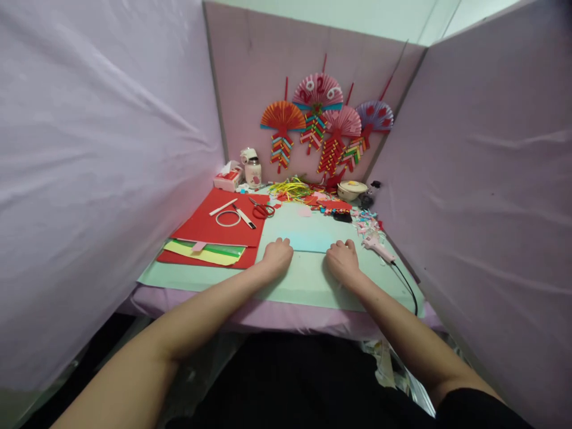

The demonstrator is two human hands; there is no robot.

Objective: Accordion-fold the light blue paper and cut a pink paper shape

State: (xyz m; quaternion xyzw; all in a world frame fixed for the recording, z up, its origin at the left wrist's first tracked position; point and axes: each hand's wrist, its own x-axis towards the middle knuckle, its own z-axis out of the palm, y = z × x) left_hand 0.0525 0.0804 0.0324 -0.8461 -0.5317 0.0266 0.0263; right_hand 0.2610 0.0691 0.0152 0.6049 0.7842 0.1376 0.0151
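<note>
A light blue sheet of paper [310, 241] lies flat on the pale green mat between my hands. My left hand [279, 257] grips its left end, fingers curled over the near corner. At the opposite end my right hand [343, 260] is closed on the right corner in the same way. Left of my left hand lie red sheets [196, 217] with yellow and green paper at their near edge. On the red sheets rest a utility knife [245, 217], a white ring [227, 218], a white stick [223, 207] and red-handled scissors [263, 210].
A pink glue gun [378, 246] with a black cord lies right of my right hand. Paper scraps [367, 221], yellow strands [292, 189], a lidded bowl [352, 190], a bottle [253, 171] and a tissue box [229, 177] line the back. Several paper fan ornaments [318, 90] hang behind.
</note>
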